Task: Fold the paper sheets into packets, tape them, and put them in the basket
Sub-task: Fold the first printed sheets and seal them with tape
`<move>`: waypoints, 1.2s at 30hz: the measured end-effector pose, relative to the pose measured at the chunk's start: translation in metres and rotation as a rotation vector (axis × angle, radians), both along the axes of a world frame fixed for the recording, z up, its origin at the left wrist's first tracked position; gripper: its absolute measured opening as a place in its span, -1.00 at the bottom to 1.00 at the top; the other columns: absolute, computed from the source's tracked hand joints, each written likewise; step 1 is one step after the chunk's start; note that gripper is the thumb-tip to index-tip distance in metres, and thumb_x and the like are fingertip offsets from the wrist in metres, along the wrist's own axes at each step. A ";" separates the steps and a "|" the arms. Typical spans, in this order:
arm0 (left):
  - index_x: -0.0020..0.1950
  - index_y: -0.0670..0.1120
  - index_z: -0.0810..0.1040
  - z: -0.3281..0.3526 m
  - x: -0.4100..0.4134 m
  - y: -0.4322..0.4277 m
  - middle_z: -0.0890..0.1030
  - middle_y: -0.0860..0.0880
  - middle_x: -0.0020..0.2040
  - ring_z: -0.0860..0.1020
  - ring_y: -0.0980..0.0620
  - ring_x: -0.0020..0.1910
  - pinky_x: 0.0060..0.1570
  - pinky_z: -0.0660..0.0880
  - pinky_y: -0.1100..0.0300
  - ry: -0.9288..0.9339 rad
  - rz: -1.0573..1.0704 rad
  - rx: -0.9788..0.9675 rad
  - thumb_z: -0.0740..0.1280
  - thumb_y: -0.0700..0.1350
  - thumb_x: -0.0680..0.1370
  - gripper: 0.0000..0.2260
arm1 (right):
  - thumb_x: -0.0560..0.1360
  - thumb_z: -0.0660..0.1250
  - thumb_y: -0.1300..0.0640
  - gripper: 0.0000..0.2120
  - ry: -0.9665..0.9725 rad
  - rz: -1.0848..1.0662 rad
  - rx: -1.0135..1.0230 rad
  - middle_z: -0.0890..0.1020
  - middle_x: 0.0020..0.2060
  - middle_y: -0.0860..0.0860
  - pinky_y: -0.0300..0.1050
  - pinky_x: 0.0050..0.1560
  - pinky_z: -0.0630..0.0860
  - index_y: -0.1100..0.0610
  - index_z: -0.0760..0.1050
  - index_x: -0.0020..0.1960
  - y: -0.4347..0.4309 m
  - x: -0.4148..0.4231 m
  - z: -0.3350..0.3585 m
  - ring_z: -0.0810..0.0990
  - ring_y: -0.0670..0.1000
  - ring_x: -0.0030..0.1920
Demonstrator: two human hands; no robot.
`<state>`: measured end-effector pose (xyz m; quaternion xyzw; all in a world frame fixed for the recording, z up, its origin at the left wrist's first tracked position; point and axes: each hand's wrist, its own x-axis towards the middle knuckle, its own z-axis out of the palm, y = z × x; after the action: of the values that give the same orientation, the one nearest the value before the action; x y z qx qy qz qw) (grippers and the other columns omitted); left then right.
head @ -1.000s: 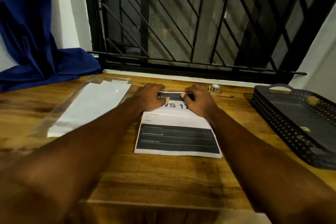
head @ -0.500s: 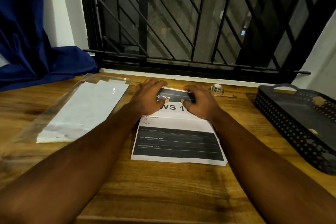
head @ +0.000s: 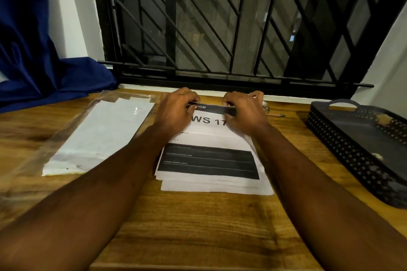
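A small stack of printed paper sheets lies in the middle of the wooden table, black bands across the top sheet. My left hand and my right hand pinch the far edge of the top sheet, one at each far corner, and that edge is lifted off the stack. A dark perforated basket stands at the right, apart from both hands. A roll of tape peeks out just behind my right hand.
A clear plastic sleeve with white paper inside lies to the left of the stack. A blue curtain hangs at the far left. A barred window closes off the back. A pencil lies near the tape.
Both hands have gone from lying on the sheet's far edge to pinching and raising it. Lower sheets of the stack now show at the near edge.
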<state>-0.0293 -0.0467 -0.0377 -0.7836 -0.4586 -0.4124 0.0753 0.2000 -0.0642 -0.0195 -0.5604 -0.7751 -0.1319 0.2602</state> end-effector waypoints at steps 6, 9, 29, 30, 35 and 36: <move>0.10 0.02 0.69 0.002 0.002 -0.006 0.70 0.03 -0.01 0.55 0.09 -0.13 -0.11 0.42 0.21 0.066 0.030 -0.053 0.45 -0.19 0.56 -0.83 | 0.50 0.44 0.28 -0.71 -0.103 -0.072 0.056 0.64 -0.23 -0.10 0.14 0.42 0.15 -0.09 0.47 -0.02 0.001 0.000 0.000 0.62 0.06 -0.06; 0.05 0.06 0.67 -0.004 0.004 -0.006 0.67 0.07 -0.04 0.59 0.05 -0.07 -0.15 0.52 0.14 0.117 -0.030 -0.238 0.44 -0.17 0.56 -0.86 | 0.52 0.43 0.23 -0.72 -0.172 -0.075 -0.029 0.70 -0.09 -0.09 0.20 0.45 0.16 -0.09 0.53 0.11 0.000 0.001 -0.004 0.64 0.07 0.06; 0.02 0.07 0.60 -0.021 -0.004 0.005 0.69 0.05 0.09 0.61 0.02 0.12 0.11 0.57 0.04 0.095 -0.183 -0.442 0.37 0.06 0.62 -0.91 | 0.68 -0.19 -0.41 -0.27 -0.036 -0.153 -0.726 -0.16 0.71 -0.08 0.35 0.59 -0.38 -0.08 -0.15 0.73 -0.006 0.013 -0.022 -0.24 0.03 0.70; 0.02 0.07 0.61 -0.020 -0.005 0.006 0.69 0.05 0.10 0.61 0.02 0.14 0.12 0.57 0.04 0.089 -0.190 -0.450 0.38 0.06 0.61 -0.91 | 0.65 -0.19 -0.45 -0.22 -0.076 -0.176 -0.719 -0.17 0.71 -0.07 0.38 0.59 -0.37 -0.07 -0.17 0.73 -0.002 0.018 -0.024 -0.24 0.05 0.70; 0.14 0.13 0.59 -0.009 -0.007 0.008 0.62 0.06 0.29 0.55 0.00 0.27 0.24 0.55 -0.04 0.131 -0.179 -0.555 0.43 0.13 0.57 -0.81 | 0.62 -0.19 -0.49 -0.17 -0.128 -0.182 -0.703 -0.18 0.72 -0.06 0.41 0.57 -0.33 -0.05 -0.18 0.73 0.005 0.022 -0.029 -0.23 0.06 0.70; 0.20 0.14 0.60 -0.006 -0.007 0.010 0.59 0.06 0.32 0.53 0.01 0.30 0.27 0.53 -0.03 0.138 -0.187 -0.567 0.44 0.13 0.57 -0.77 | 0.62 -0.18 -0.48 -0.18 -0.125 -0.178 -0.700 -0.18 0.72 -0.05 0.41 0.57 -0.33 -0.05 -0.18 0.73 0.005 0.022 -0.029 -0.23 0.07 0.70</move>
<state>-0.0360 -0.0371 -0.0432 -0.8384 -0.4751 -0.2186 -0.1537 0.2220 -0.0594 -0.0488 -0.6718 -0.7358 0.0855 -0.0077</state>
